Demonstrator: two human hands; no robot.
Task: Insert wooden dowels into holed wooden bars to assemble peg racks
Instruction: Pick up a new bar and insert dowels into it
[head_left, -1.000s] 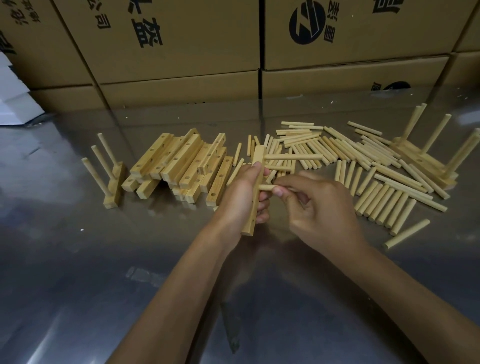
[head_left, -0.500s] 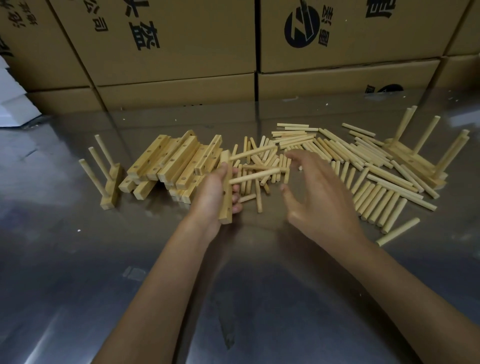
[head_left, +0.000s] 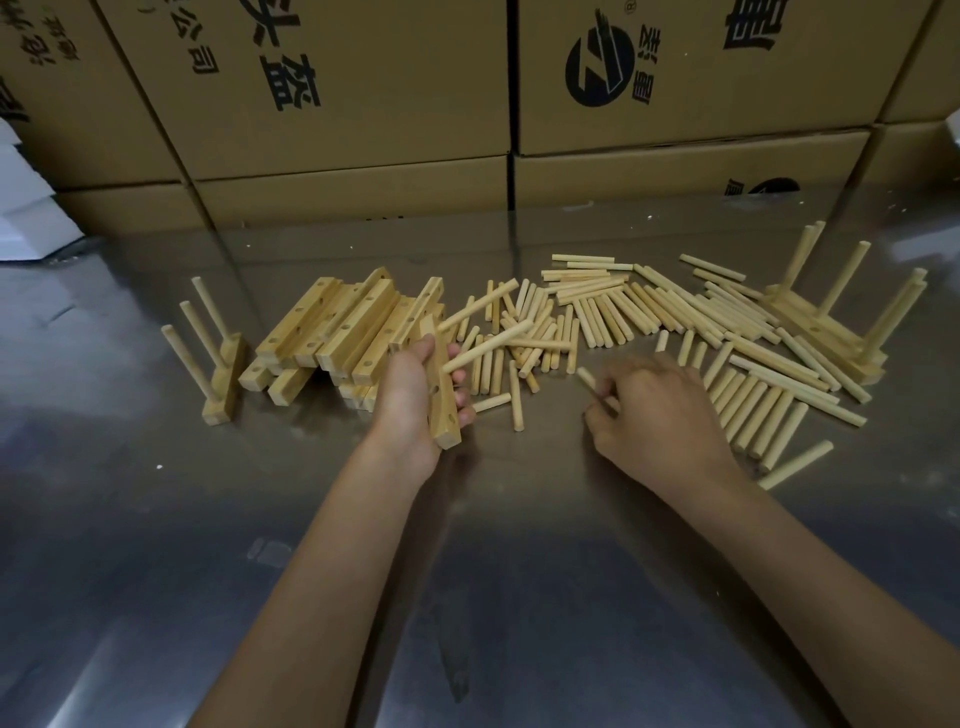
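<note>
Gripping a holed bar (head_left: 442, 387) near its middle, the left hand (head_left: 410, 400) has its fingers curled round it, with fingertips showing past the bar's right edge. 2 dowels (head_left: 488, 345) already stand in the bar and stick out up and to the right, over the loose pile; 1 open hole shows near the bar's lower end. To the right of the bar, well apart from it, the right hand (head_left: 657, 410) rests low on the table (head_left: 156, 519), fingers curled, pinching 1 short dowel (head_left: 589, 379) whose free end points up and left. Between and beyond the 2 hands, loose dowels (head_left: 613, 306) lie scattered on the table. Just left of the bar sits a stack of empty bars (head_left: 343, 332), touching the left hand's far side or nearly so. Further left stands a finished rack (head_left: 223, 379) with 3 pegs tilted upward. Far right of the bar, more finished racks (head_left: 841, 322) lie among dowels. Cardboard boxes (head_left: 363, 104) line the table's far edge.
</note>
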